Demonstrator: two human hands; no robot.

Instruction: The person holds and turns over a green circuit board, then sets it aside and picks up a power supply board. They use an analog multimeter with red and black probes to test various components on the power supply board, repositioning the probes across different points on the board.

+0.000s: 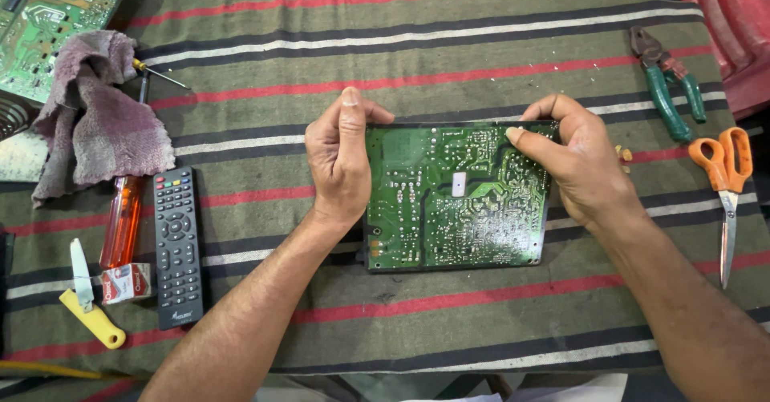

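Gripping a green circuit board (457, 197) by both upper corners: left hand (341, 161) closed on the left edge, right hand (577, 161) on the right. Beyond the left hand, a remote control (176, 246); beyond the right, pliers (666, 81) and orange scissors (726, 185).

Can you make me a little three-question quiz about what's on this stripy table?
1. True or false: both hands grip the flat green circuit board.
2. Which tool lies nearest the right hand? A) orange-handled steel scissors B) green-handled metal pliers C) black plastic remote control
3. What soft thing lies at the far left of the striped cloth-covered table?

Key
1. True: the left hand holds its left edge, the right hand its upper right corner.
2. B, though the scissors are nearly as close.
3. A crumpled purplish-grey rag.
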